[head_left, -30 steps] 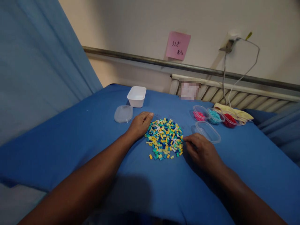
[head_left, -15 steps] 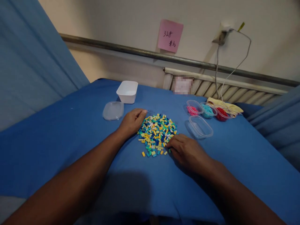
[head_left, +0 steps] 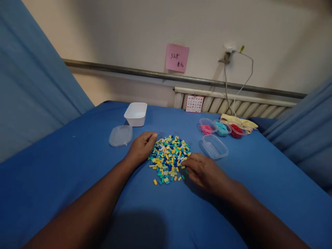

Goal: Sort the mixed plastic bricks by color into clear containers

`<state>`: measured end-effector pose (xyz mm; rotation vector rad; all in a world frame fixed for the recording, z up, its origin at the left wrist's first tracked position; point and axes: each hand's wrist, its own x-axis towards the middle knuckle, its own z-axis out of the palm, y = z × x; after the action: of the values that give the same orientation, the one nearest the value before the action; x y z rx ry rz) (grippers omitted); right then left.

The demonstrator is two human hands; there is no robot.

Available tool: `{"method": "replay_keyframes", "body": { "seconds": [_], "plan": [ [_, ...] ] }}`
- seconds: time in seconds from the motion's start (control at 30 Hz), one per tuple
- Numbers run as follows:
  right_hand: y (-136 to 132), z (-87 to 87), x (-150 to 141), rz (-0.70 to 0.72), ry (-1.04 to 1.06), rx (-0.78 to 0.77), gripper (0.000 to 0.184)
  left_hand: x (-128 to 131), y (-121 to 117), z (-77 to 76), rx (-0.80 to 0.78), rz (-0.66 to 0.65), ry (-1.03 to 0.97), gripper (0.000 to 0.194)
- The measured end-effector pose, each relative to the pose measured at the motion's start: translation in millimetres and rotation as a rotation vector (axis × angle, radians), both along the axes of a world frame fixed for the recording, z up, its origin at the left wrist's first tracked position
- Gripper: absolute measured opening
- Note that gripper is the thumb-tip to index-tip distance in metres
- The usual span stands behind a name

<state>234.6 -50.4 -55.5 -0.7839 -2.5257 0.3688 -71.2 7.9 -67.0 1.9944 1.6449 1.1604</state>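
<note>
A heap of small coloured bricks [head_left: 169, 155], yellow, blue, teal and white, lies on the blue cloth [head_left: 77, 166]. My left hand [head_left: 141, 147] rests against the heap's left edge, fingers curled loosely and lying on the cloth. My right hand [head_left: 201, 169] touches the heap's lower right edge, fingers bent and pressed together at the bricks; what they hold, if anything, I cannot make out. An empty clear tub [head_left: 215, 146] stands just beyond my right hand.
A white square tub [head_left: 136, 113] and a clear lid [head_left: 120, 135] lie at the back left. Three small tubs of pink [head_left: 206, 126], teal [head_left: 221, 127] and red [head_left: 236, 131] pieces stand at the back right by a yellow cloth [head_left: 240, 121]. Blue curtains hang on both sides.
My right hand slid left along the heap's lower right edge. My left hand stayed at the heap's left edge. The view tilted up a little.
</note>
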Motion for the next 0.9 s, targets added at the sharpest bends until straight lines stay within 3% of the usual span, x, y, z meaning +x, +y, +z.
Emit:
{"method": "replay_keyframes", "body": {
  "seconds": [0.13,0.3,0.37,0.5,0.57,0.67,0.77,0.9],
  "plan": [
    [1.7,-1.2,0.5,0.002,0.183,-0.182,0.027,0.2,-1.4,-0.5,-0.002,-0.011,0.01,0.048],
    [1.0,2.2,-2.4,-0.069,0.248,-0.344,0.016,0.4,-2.2,0.6,-0.011,-0.002,0.017,0.047],
    [3.4,5.2,4.1,-0.132,0.269,-0.279,0.016,0.9,-3.7,2.5,0.0,-0.011,0.018,0.045],
    [19.0,8.4,36.3,-0.369,0.27,0.134,0.022,7.2,-14.1,11.4,0.021,-0.09,0.054,0.035],
    [30.7,5.2,56.6,-0.506,0.203,0.293,0.027,15.0,-23.2,17.9,0.046,-0.235,0.094,0.03],
    [45.5,-3.2,79.4,-0.633,0.057,0.369,0.032,31.1,-37.6,27.6,0.107,-0.517,0.229,0.025],
    [47.4,-7.3,82.0,-0.587,0.029,0.386,0.034,44.7,-47.6,33.6,0.123,-0.677,0.424,0.027],
    [27.6,-4.1,51.4,-0.38,0.131,0.334,0.027,50.9,-51.7,33.3,0.102,-0.685,0.591,0.026]
  ]
}}
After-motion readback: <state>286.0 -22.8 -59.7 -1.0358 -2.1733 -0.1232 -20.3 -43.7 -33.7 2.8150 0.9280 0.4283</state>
